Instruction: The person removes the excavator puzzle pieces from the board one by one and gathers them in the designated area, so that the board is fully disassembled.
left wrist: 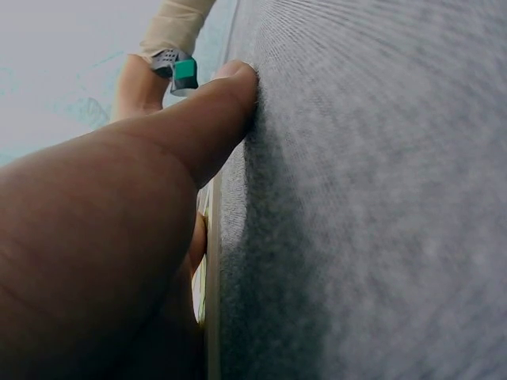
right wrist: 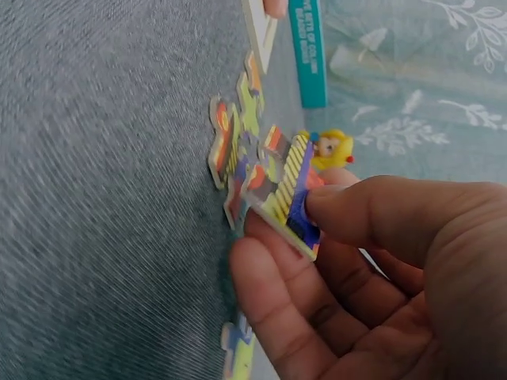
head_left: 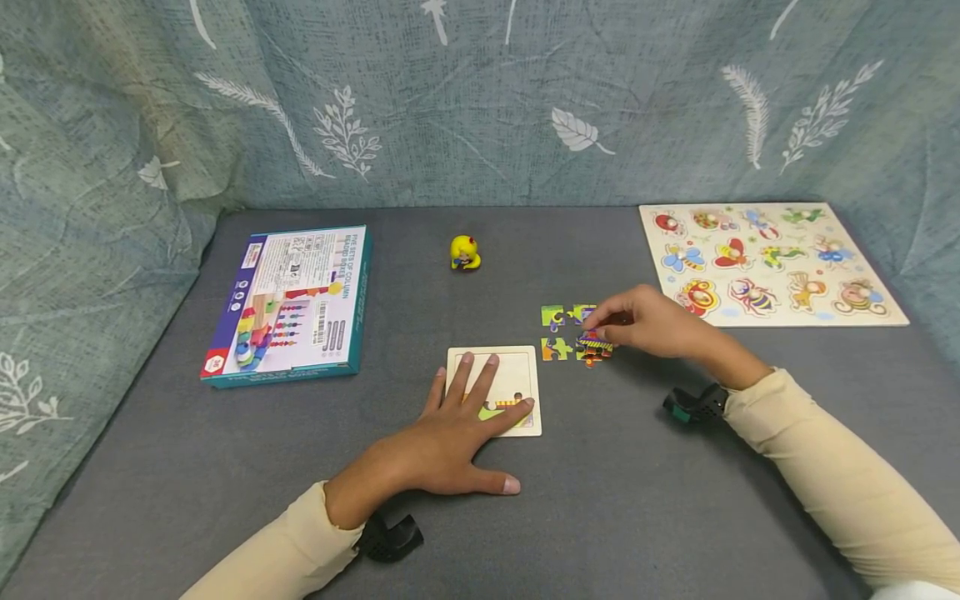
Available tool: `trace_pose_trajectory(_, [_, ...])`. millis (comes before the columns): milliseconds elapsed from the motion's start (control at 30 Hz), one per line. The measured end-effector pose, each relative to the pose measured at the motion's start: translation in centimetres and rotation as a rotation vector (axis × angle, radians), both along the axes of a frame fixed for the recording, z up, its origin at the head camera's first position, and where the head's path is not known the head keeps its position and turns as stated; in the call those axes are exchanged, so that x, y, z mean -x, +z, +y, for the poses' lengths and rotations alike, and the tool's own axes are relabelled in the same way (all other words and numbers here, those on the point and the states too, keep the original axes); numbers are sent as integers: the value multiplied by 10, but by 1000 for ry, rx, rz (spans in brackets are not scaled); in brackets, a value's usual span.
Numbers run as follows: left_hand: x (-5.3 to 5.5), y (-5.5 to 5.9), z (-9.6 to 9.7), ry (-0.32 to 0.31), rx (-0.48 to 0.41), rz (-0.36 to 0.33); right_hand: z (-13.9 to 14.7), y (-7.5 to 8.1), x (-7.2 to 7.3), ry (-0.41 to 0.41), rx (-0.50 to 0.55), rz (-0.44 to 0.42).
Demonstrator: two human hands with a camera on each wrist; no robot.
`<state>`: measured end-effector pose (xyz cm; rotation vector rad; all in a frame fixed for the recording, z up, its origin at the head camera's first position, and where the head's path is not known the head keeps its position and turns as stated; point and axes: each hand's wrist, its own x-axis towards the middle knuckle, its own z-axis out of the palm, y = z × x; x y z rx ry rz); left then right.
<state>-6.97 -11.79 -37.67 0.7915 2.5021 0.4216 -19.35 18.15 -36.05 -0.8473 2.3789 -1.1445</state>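
Note:
My left hand (head_left: 450, 446) lies spread over a square wooden puzzle board (head_left: 530, 367), fingers straight across it. Its thumb (left wrist: 226, 95) rests on the grey cloth beside the board. Part of a picture with green, red and yellow shows on the board's lower half, partly hidden by the fingers. To the right, my right hand (head_left: 652, 323) pinches a jigsaw piece (right wrist: 295, 198) with purple and yellow-black stripes between thumb and fingers. The held piece is tilted just over a group of loose jigsaw pieces (head_left: 555, 348) on the table.
A blue boxed toy set (head_left: 300, 308) lies at the left. Behind the board stands a small yellow-haired figure (head_left: 465, 252). At the back right is a wooden insect puzzle board (head_left: 772, 258). A grey-green patterned curtain (head_left: 465, 108) hangs along the table's back edge.

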Motion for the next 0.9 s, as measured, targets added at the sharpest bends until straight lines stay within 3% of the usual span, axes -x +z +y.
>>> trace_pose_trajectory(200, [-1,1,-1,-1,-3,3,4,5,1,19,-51,35])
trace_pose_trajectory(900, [-1,1,-2,-1,2,-1,21,10,2,45,-143,-11])
